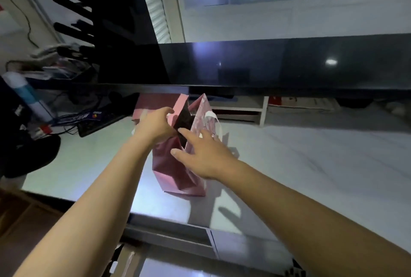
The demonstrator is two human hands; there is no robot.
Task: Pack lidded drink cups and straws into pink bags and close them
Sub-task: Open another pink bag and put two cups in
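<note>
**Pink bag held open on desk, both grips at its mouth**

Far left: clutter of cables and a blue-and-white roll (23, 90), blurred. A dark flat slab (97, 122) lies on the desk's left edge; can't tell what it is. White marbled desk (311, 161) runs across the frame.

Left grip (155, 125) is curled over the left rim of the pink bag (173, 170), pinching that rim. The bag stands upright mid-desk, near the front edge, with its mouth spread open. The inside is dark and its contents can't be told. A second pink bag (148, 102) lies flat just behind it.

Right grip (204, 156) holds nothing. Its fingers are straight and spread against the bag's right wall, with the index tip at the mouth. White handle (213, 121) loops up beyond the right grip.

Further right, a white shelf unit (262, 110) sits at the back of the desk. A dark glossy panel (289, 65) spans above it.
</note>
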